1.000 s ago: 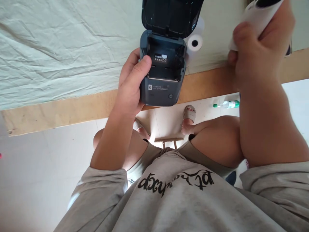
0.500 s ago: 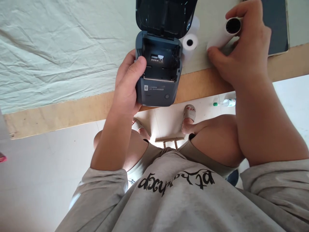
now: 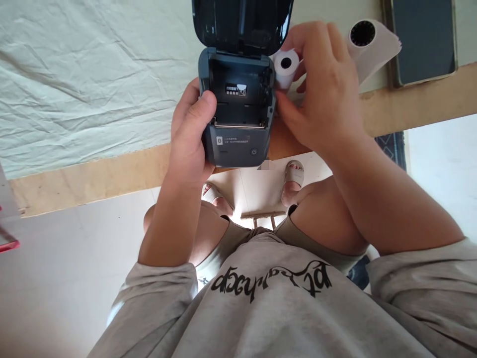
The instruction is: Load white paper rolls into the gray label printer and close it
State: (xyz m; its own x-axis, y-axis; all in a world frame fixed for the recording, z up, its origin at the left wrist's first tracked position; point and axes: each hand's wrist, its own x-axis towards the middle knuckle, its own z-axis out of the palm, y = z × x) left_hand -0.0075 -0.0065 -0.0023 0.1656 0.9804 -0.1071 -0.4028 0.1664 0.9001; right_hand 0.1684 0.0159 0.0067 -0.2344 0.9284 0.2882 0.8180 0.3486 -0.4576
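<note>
My left hand (image 3: 192, 124) is wrapped round the side of a dark blue-grey label printer (image 3: 238, 114), its thumb on the front edge. The printer's black lid (image 3: 242, 25) is swung up and its paper bay shows a printed sticker but no roll. Close against the printer's right side stands a small white paper roll (image 3: 286, 67) with a dark core. My right hand (image 3: 324, 84) closes round that roll from the right, thumb below and fingers behind. Farther right, a larger paper roll (image 3: 372, 44) with a wide dark core has its loose end trailing out.
A dark flat device like a phone or tablet (image 3: 425, 42) lies at the upper right. Pale wrinkled cloth (image 3: 93, 84) covers the table up to its wooden edge (image 3: 93, 176). My legs and sandals are below the edge, above the floor.
My right hand has let go of the larger paper roll and moved left to the small roll beside the printer. The printer has shifted slightly left in my left hand.
</note>
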